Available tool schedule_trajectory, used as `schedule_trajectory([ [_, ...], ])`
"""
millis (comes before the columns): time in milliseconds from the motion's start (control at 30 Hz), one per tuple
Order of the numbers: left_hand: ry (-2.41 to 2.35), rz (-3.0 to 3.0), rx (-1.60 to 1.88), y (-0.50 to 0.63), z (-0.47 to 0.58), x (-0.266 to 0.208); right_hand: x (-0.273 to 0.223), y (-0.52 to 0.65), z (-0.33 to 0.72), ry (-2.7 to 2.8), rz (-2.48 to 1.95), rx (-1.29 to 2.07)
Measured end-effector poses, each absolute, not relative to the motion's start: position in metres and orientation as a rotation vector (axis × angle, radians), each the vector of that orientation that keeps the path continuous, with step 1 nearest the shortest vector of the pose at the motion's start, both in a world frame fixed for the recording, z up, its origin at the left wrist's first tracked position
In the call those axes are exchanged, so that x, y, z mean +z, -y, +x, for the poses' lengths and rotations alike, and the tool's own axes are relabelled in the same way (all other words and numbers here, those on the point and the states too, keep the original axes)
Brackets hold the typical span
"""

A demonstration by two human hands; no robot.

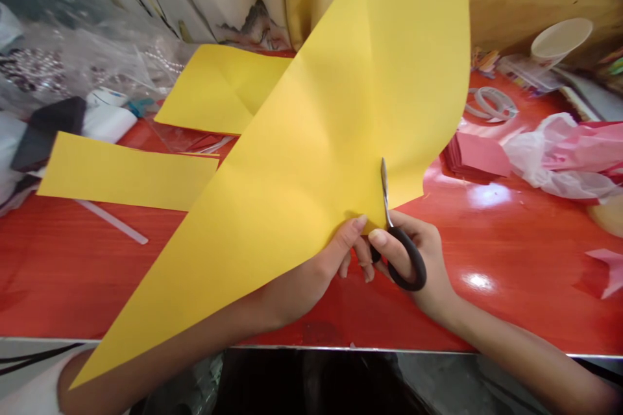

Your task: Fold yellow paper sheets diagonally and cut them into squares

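Note:
A large sheet of yellow paper (311, 142) is held up above the red table, a cut running into its lower right edge. My left hand (348, 249) pinches the paper's lower edge, thumb on top and fingers beneath. In my right hand (421, 253) is a pair of scissors (409, 259) with black handles, my thumb through one loop. One blade shows over the paper, pointing away from me; the other is hidden under the sheet. The two hands are close beside each other.
A yellow paper strip (126, 172) and a folded yellow sheet (224, 87) lie left on the red table (292, 318). Stacked red paper (479, 154), clear tape rolls (491, 104), a pink-and-white plastic bag (559, 155) and a white cup (559, 42) are right. Plastic-wrapped beads (36, 71) sit far left.

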State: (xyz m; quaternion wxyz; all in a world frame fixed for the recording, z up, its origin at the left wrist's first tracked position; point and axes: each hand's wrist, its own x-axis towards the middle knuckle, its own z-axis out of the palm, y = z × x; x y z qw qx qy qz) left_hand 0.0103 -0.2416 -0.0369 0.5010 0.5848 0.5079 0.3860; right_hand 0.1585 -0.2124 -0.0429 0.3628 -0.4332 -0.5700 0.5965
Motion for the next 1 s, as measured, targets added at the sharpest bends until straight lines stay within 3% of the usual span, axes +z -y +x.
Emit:
schedule_trajectory([
  [1000,-1.163,1.308,0.862,0.2439,0.0152,-0.0459,-0.0436,0.2089,0.1597,1.493,-1.079,1.499],
])
